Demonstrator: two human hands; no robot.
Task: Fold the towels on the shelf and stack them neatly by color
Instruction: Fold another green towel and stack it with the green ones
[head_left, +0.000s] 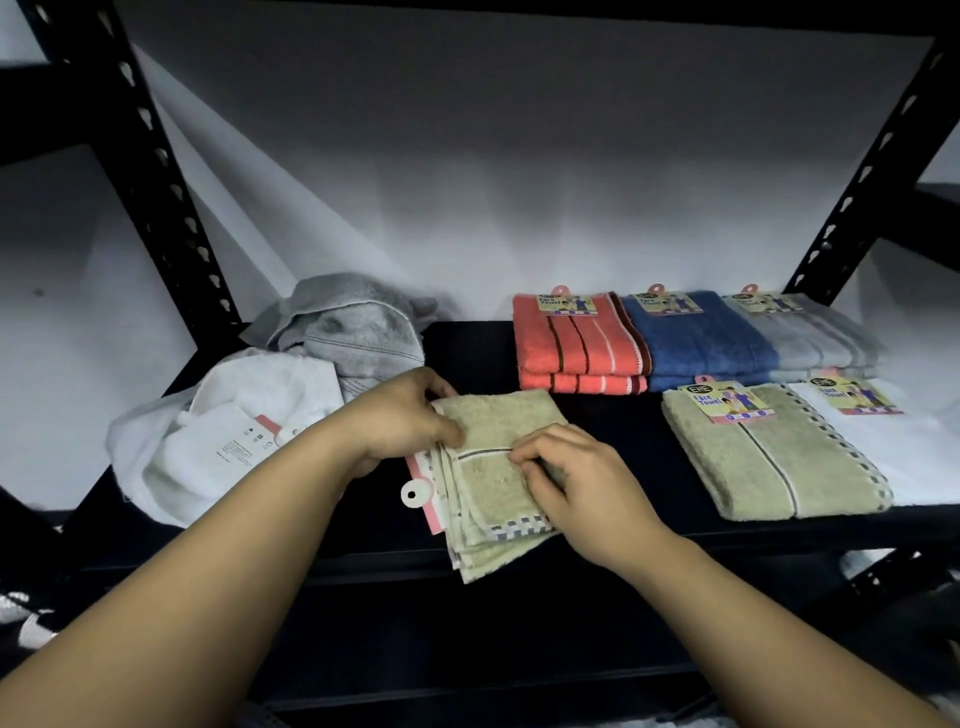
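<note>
A beige towel (493, 470), folded small, lies at the front middle of the black shelf (478, 343). Its pink tag sticks out on its left side. My left hand (400, 421) grips the towel's upper left edge, thumb on top. My right hand (571, 480) pinches a fold on its right side with curled fingers. Folded stacks lie to the right: coral (576, 348), blue (701, 340) and grey (815, 338) at the back, beige (774, 462) and white (914, 447) in front. Unfolded white (218, 436) and grey (348, 327) towels are heaped at the left.
Black perforated uprights (156, 171) (872, 171) frame the shelf on both sides. A white wall stands behind. The shelf's front edge runs just below the beige towel, with a darker lower level beneath it.
</note>
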